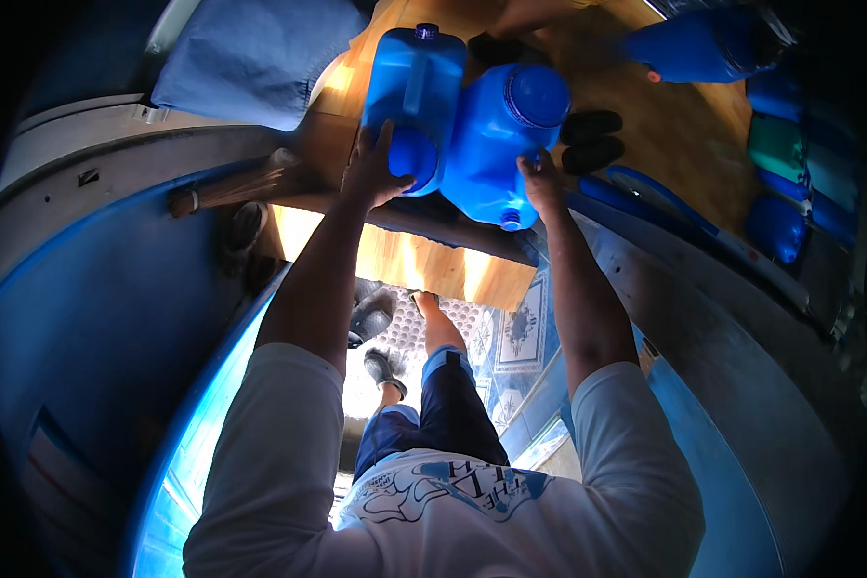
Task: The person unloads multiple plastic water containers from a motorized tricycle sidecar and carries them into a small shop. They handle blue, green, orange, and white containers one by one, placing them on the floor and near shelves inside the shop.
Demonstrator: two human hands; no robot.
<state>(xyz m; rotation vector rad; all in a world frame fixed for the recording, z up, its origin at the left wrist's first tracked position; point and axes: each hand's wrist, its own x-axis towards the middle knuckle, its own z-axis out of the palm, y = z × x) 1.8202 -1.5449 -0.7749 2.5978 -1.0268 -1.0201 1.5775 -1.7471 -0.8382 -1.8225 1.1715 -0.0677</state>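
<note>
Likely steadying: left hand clasps left jug, right hand at right jug, closure unclear; next needs both secure.

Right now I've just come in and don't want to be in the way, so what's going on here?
A person in a white T-shirt has the left hand on one bulky blue plastic jug, beside its large round blue cap, and the right hand at the side of a second blue plastic jug. The jugs are side by side, large caps on, by a brown wooden surface.
</note>
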